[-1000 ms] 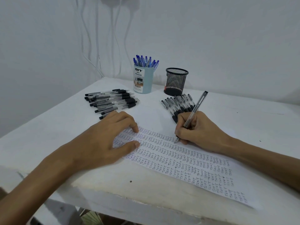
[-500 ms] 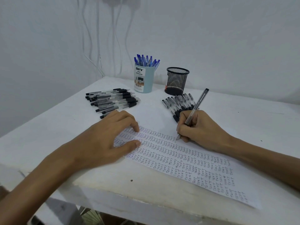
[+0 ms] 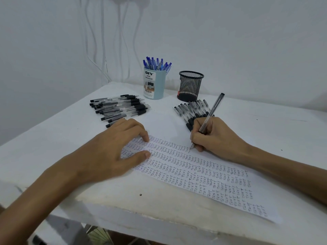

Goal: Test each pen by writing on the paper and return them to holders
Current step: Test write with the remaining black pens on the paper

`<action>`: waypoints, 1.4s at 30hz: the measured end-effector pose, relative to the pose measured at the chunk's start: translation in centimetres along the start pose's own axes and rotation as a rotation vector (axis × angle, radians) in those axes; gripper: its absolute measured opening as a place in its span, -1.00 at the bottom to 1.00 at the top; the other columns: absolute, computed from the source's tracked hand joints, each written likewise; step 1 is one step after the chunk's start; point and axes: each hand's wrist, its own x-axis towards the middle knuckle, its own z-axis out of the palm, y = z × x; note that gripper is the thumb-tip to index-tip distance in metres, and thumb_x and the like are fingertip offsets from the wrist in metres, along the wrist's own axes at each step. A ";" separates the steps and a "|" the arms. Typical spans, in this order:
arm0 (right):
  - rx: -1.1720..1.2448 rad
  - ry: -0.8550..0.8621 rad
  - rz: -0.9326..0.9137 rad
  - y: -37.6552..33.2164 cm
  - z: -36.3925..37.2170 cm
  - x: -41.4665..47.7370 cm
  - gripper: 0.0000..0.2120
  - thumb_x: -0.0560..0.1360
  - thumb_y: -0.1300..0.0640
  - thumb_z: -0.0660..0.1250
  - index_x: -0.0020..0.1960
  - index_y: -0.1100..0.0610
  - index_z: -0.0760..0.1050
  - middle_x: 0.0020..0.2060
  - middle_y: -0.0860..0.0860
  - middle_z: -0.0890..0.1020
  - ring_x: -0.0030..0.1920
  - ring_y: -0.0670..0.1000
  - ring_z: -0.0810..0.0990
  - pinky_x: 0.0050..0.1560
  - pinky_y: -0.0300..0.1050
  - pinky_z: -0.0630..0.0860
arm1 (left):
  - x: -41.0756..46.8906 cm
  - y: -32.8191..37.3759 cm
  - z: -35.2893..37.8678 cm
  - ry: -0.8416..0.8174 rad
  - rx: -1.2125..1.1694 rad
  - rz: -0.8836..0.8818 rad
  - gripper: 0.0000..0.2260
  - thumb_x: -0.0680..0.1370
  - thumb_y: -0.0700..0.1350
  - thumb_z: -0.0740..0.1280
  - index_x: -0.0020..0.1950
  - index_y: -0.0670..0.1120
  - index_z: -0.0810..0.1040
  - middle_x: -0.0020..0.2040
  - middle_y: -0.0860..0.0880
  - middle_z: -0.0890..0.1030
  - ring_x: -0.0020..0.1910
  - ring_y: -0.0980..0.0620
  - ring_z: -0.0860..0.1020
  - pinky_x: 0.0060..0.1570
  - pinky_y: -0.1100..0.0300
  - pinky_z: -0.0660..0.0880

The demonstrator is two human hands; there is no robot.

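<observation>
1. Facing you is a white table (image 3: 265, 124), chipped along its near edge and set into a corner of the white wall (image 3: 230, 41). Pale cables (image 3: 122, 41) hang down the wall at far left.
2. The paper (image 3: 203, 174) lies across the near middle and runs off to the near right, filled with rows of the word "TEST".
3. The blue cup (image 3: 154, 85) at the far middle reads "DIY DESK ORGANIZER" and holds blue pens (image 3: 156, 63).
4. Just right of it stands a black mesh cup (image 3: 190, 87).
5. Your right hand (image 3: 215, 137) pinches a pen (image 3: 211, 113) between thumb and fingers, with the tip on the paper's far row and the top tilted far and right.
6. Your left hand (image 3: 115, 149) rests on the paper's left end, fingers loosely bent, with fingertips and thumb pressing it flat.
7. The left pile (image 3: 120, 107) of black pens lies beyond your left hand. The right pile (image 3: 192, 110) lies near the mesh cup, partly hidden by your right hand.
</observation>
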 end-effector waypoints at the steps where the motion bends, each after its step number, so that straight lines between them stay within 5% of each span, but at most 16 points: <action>1: 0.000 -0.003 -0.005 0.0 0.0 0.0 -0.85 0.51 0.30 0.36 -0.21 0.33 0.51 -0.46 0.14 0.60 -0.41 0.08 0.48 -0.34 -0.16 0.43 | 0.0 0.0 0.0 -0.001 0.000 0.000 -0.74 0.61 0.28 0.24 0.21 0.20 0.48 0.24 0.28 0.46 0.32 0.09 0.45 0.28 0.11 0.42; 5: -0.008 0.011 -0.014 -0.1 0.1 0.0 -0.82 0.42 0.17 0.34 -0.23 0.31 0.52 -0.45 0.15 0.60 -0.39 0.14 0.50 -0.31 -0.05 0.45 | 0.0 0.0 0.0 -0.005 -0.006 0.001 -0.74 0.62 0.28 0.24 0.21 0.20 0.48 0.24 0.27 0.47 0.32 0.07 0.45 0.27 0.10 0.43; 11: 0.019 0.024 -0.010 0.2 0.0 -0.1 -0.86 0.51 0.28 0.36 -0.21 0.30 0.52 -0.45 0.12 0.61 -0.39 0.16 0.50 -0.29 0.04 0.45 | 0.1 0.0 0.0 -0.005 -0.004 -0.002 -0.74 0.61 0.29 0.24 0.21 0.20 0.49 0.23 0.27 0.47 0.32 0.07 0.45 0.27 0.10 0.43; 18: -0.010 0.046 0.022 -0.1 0.2 -0.1 -0.84 0.52 0.31 0.34 -0.22 0.33 0.46 -0.48 0.13 0.58 -0.43 0.07 0.51 -0.35 -0.11 0.45 | 0.0 0.0 -0.1 -0.008 -0.005 -0.002 -0.73 0.61 0.29 0.24 0.21 0.19 0.49 0.23 0.28 0.47 0.31 0.07 0.45 0.27 0.09 0.43; 22: 0.293 0.137 0.186 -0.4 -0.1 0.5 -0.72 0.59 0.29 0.23 -0.31 0.19 0.42 -0.51 0.13 0.50 -0.60 -0.03 0.31 -0.56 -0.24 0.16 | 0.1 0.0 0.0 -0.005 -0.007 -0.001 -0.72 0.61 0.29 0.24 0.20 0.18 0.49 0.23 0.26 0.48 0.32 0.07 0.45 0.28 0.14 0.40; 26: 0.512 0.176 0.307 -0.5 -0.3 1.0 -0.59 0.67 0.03 0.17 -0.31 0.15 0.46 -0.38 0.14 0.56 -0.53 -0.03 0.37 -0.56 -0.25 0.20 | 0.1 0.0 0.0 -0.003 -0.015 -0.001 -0.72 0.61 0.29 0.24 0.22 0.18 0.48 0.22 0.27 0.47 0.31 0.07 0.45 0.27 0.10 0.42; 30: 0.400 0.090 0.194 -0.1 -0.5 0.8 -0.81 0.61 0.06 0.34 0.01 0.21 0.52 -0.29 0.11 0.59 -0.52 -0.05 0.43 -0.58 -0.28 0.28 | 0.0 0.0 0.0 0.008 -0.023 -0.013 -0.68 0.60 0.30 0.24 0.25 0.16 0.46 0.22 0.28 0.47 0.31 0.07 0.45 0.26 0.13 0.40; 32: 0.349 0.072 0.178 -0.3 -0.5 0.9 -0.71 0.57 0.04 0.39 0.14 0.22 0.46 -0.30 0.12 0.61 -0.53 -0.02 0.43 -0.62 -0.24 0.27 | 0.0 0.0 0.0 0.010 -0.018 -0.012 -0.68 0.61 0.30 0.24 0.26 0.16 0.45 0.22 0.28 0.47 0.31 0.07 0.45 0.26 0.13 0.41; 37: 0.412 0.122 0.340 -1.3 -0.8 2.1 -0.74 0.71 0.01 0.13 0.08 0.21 0.40 -0.39 0.19 0.59 -0.53 0.07 0.45 -0.61 -0.22 0.33 | 0.0 0.1 0.0 0.004 -0.025 -0.020 -0.69 0.60 0.30 0.24 0.24 0.18 0.46 0.22 0.27 0.47 0.32 0.07 0.45 0.27 0.13 0.40; 42: 0.283 0.034 0.388 -2.3 -2.0 3.9 -0.68 0.69 -0.02 0.11 -0.02 0.17 0.50 -0.41 0.16 0.58 -0.50 0.10 0.46 -0.58 -0.24 0.34 | 0.0 0.1 0.0 -0.003 -0.017 -0.026 -0.69 0.59 0.32 0.22 0.23 0.20 0.46 0.23 0.28 0.46 0.32 0.08 0.44 0.27 0.10 0.43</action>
